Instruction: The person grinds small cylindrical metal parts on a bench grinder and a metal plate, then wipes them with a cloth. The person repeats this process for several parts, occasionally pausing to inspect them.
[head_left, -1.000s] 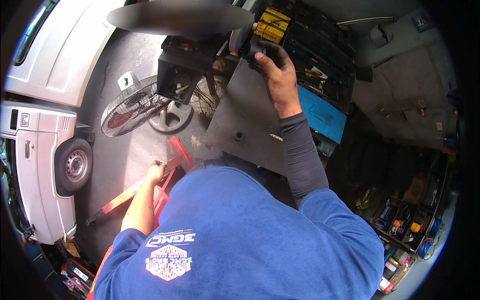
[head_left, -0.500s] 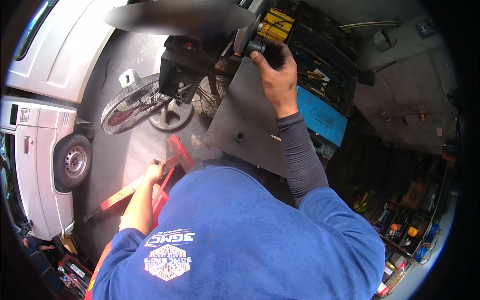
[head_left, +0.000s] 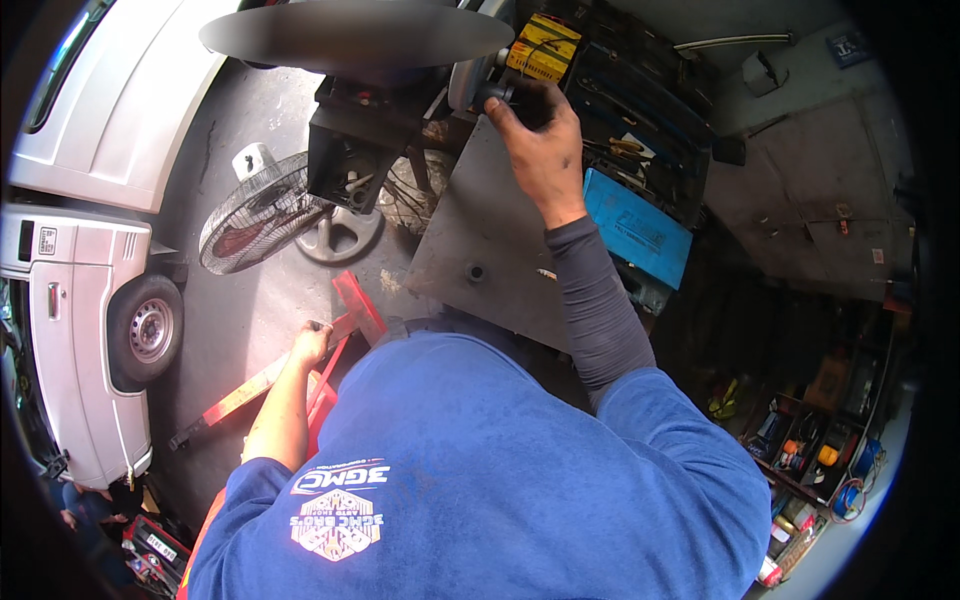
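Observation:
My right hand point(head_left: 547, 155), in a dark sleeve, reaches over a grey metal tabletop point(head_left: 450, 240). Its thumb and fingers close around a dark cylindrical part point(head_left: 497, 93). The part's end is at or very near a grey disc-like wheel point(head_left: 466, 82); whether they touch, I cannot tell. On the tabletop is a small dark round ring or hole point(head_left: 476, 272). My left hand point(head_left: 314, 342) is low on the left with curled fingers, over a red metal frame point(head_left: 357, 308). What those fingers hold, if anything, is hidden.
A standing fan point(head_left: 252, 215) and a black open box point(head_left: 360, 135) lie beyond the left hand. Right of the tabletop are a blue case point(head_left: 637, 228) and a yellow box point(head_left: 543, 48). A white vehicle point(head_left: 85, 330) stands left; another person point(head_left: 90, 503) is partly visible lower left.
My right hand has shifted slightly left with the cylindrical part, closer to the wheel. The whole view has moved a little. My left hand stays at the red frame.

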